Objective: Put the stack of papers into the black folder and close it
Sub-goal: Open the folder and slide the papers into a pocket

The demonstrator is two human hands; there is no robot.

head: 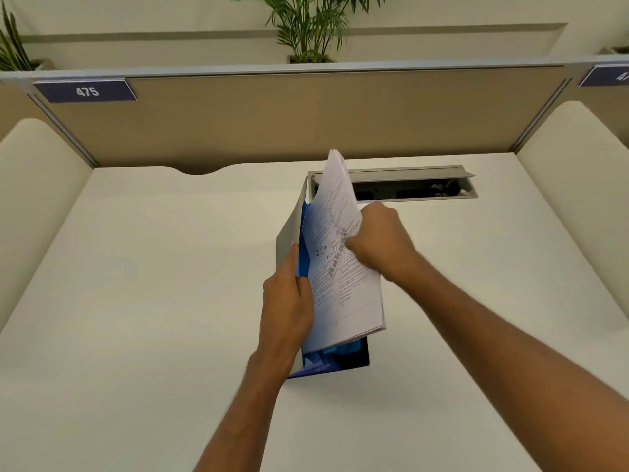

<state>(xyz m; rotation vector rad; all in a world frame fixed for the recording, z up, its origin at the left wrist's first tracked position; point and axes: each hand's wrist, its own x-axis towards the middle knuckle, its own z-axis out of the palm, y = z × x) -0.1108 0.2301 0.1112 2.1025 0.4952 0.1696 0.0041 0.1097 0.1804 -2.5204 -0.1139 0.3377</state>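
Note:
A stack of printed white papers (343,267) stands tilted on its lower edge in the middle of the desk, inside a half-open folder. The folder (287,229) shows a grey raised cover on the left, a blue inner pocket (303,247), and a black corner (362,352) lying under the papers. My left hand (286,308) grips the raised cover and blue pocket at the left edge. My right hand (377,243) is closed on the right edge of the paper stack, about halfway up.
The white desk (153,284) is bounded by a tan partition (272,117) with a "475" label (86,92). An open cable tray (408,187) lies in the desk right behind the papers. Cream side panels stand left and right; plants sit behind the partition.

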